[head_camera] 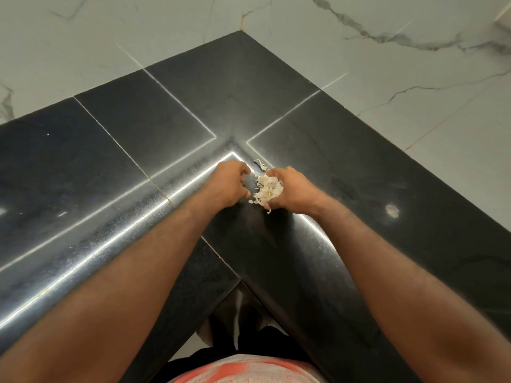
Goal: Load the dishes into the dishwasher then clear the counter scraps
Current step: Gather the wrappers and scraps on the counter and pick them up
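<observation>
Right hand (290,193) cups the scraps (267,190) at the counter (138,161) corner: papery, light, prone to shed (cup underneath, don't squeeze). Left hand (229,186) curled just beside, contents unclear; one flake (258,162) lies beyond

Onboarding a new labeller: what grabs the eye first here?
Pale scraps bunched in the right hand at the inner corner of the black counter, left hand curled beside them. One loose scrap lies just behind on the counter; a pale smudge sits further right.
</observation>
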